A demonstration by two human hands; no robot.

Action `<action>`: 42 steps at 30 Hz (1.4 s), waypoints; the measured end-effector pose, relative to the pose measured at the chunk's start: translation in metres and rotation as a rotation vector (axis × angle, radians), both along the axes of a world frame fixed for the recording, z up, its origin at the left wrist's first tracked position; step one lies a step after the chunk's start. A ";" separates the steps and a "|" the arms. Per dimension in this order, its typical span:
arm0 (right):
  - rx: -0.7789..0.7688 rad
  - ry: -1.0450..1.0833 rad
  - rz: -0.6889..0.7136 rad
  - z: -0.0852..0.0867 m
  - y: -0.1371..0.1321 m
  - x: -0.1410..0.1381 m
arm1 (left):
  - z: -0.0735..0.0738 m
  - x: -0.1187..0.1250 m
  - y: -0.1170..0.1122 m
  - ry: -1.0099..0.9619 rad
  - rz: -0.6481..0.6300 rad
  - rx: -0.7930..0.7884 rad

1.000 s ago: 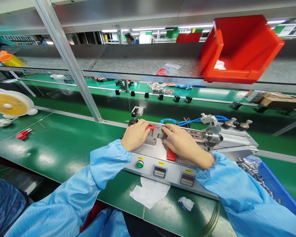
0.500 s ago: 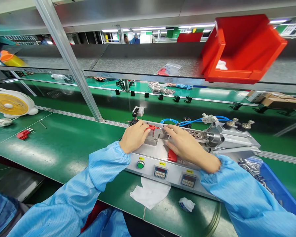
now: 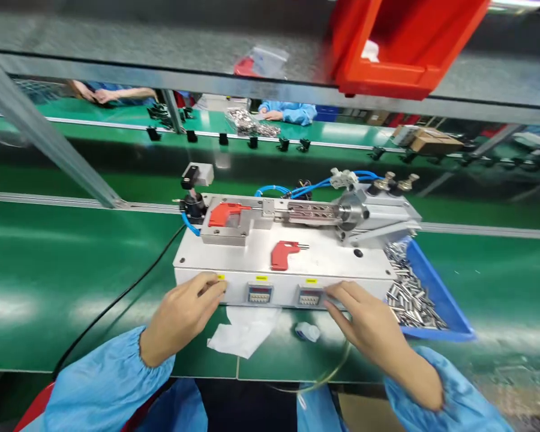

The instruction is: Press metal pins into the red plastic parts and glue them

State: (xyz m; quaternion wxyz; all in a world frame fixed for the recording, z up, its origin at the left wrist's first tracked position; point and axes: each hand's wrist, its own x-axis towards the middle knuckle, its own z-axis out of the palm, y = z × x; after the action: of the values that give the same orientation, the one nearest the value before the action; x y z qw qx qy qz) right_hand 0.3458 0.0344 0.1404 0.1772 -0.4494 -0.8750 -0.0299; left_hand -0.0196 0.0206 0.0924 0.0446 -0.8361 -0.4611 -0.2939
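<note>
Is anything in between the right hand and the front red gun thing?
Nothing visible blocks it. Between the bare right hand and the front red, pistol-shaped, metal-tipped piece, there's only the flat, silvery metal machine top with its front edge.

- I'm seeing smooth, satin metal on the machine's top [image 3: 234,258].
- The near red handle [image 3: 279,257] and the far red handle [image 3: 222,214] are looking like smooth plastic.
- At right, glossy metal pins [image 3: 409,300] are glinting in a blue plastic tray [image 3: 454,325].
- The green bench [image 3: 94,258] is shining glossily at left.
- Blue cloth sleeves [image 3: 108,384] are gleaming softly.
</note>
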 end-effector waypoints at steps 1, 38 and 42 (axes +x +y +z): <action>-0.017 0.008 -0.012 -0.003 -0.002 -0.001 | 0.001 0.002 0.004 0.031 -0.009 -0.034; 0.179 0.360 -0.375 -0.041 -0.047 -0.008 | 0.050 0.100 0.062 0.169 -0.148 -0.119; 0.179 0.544 -0.395 -0.040 -0.068 -0.012 | 0.051 0.093 0.054 0.013 -0.168 -0.110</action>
State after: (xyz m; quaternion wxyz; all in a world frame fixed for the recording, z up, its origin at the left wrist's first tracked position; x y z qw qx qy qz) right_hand 0.3338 -0.0332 0.1000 0.4333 -0.5843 -0.6859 -0.0193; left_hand 0.0732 0.0749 0.1438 -0.0233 -0.8747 -0.4047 -0.2655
